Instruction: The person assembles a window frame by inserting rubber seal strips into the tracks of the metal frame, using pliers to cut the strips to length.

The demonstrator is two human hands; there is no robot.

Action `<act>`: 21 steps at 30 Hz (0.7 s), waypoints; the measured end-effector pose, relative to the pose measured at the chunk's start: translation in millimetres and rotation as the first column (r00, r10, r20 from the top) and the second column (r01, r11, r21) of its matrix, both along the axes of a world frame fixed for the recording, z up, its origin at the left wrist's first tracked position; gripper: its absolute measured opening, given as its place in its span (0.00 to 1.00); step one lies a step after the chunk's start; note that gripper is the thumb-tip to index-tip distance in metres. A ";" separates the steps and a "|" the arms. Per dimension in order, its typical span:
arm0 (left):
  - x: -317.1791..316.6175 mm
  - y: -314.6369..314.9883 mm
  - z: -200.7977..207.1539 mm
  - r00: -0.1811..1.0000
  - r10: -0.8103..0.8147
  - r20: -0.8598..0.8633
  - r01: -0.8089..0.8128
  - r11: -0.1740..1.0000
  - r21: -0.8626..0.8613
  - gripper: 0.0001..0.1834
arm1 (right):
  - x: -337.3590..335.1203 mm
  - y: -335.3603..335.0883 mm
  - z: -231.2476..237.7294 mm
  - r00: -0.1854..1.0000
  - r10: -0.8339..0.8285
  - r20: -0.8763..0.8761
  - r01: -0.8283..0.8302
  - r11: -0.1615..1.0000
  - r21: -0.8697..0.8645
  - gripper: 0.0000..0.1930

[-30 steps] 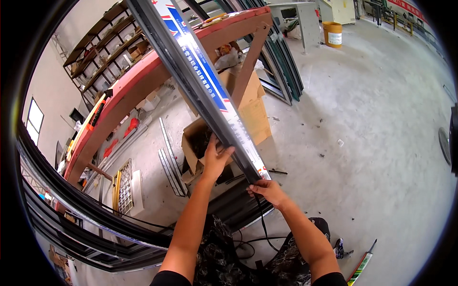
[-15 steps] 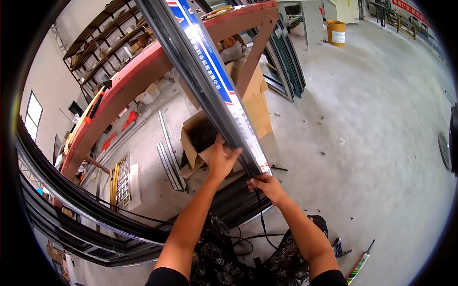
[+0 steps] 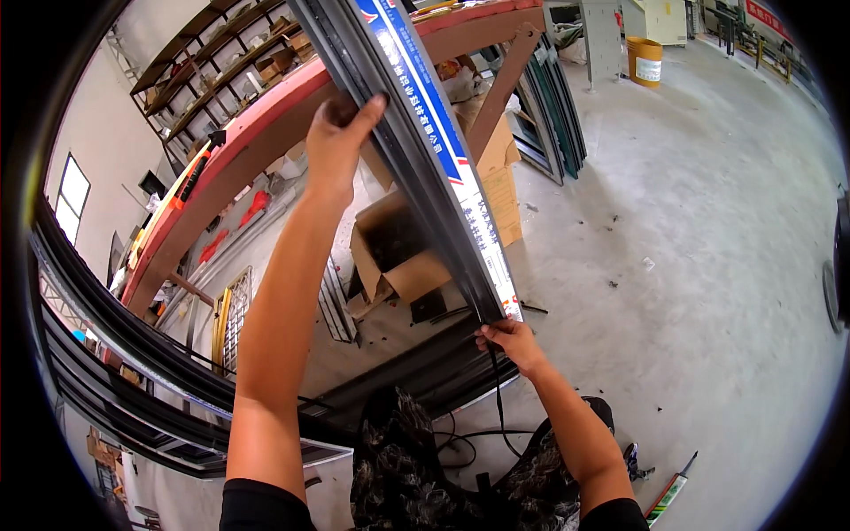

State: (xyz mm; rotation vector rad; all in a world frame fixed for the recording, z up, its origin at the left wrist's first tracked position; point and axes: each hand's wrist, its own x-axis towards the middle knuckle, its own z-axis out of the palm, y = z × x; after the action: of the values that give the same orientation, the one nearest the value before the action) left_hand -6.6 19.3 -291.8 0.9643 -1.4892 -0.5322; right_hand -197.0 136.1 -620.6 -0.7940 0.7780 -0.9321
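Observation:
A dark grey window frame with a blue and white protective film on one face slants up the middle of the view. High on its left edge is my left hand, thumb laid along the profile and fingers curled, partly hidden. At the frame's lower corner my right hand pinches a thin black rubber strip. From those fingers the strip hangs down and loops on the floor between my legs.
Behind the frame stand a red-brown workbench and an open cardboard box. More dark frames curve along the left. A sealant tube lies at lower right; an orange bucket stands farther back.
My left hand has moved up along the frame, from near the lower end to high on its left edge. The right hand stays at the lower corner, pinching the strip.

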 end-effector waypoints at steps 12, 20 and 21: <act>-22.7 61.5 -248.0 0.987 -0.110 0.117 0.068 0.946 0.318 0.35 | 16.5 8.6 -66.8 0.698 0.088 -0.711 -0.343 0.912 -0.224 0.17; -35.5 49.4 -297.2 0.996 -0.028 -0.088 0.051 0.958 0.282 0.33 | -6.1 14.5 -49.7 0.746 0.123 -0.654 -0.303 0.938 -0.169 0.12; -36.3 53.7 -293.7 0.995 -0.033 -0.092 0.058 0.957 0.285 0.33 | -7.9 17.4 -46.7 0.744 0.121 -0.657 -0.299 0.940 -0.166 0.12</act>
State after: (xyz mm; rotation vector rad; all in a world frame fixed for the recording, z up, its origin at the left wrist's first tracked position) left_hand -42.9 73.0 -585.5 1.1182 -1.3821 -0.8312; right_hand -204.9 153.5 -667.2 -1.4513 1.1391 -0.5458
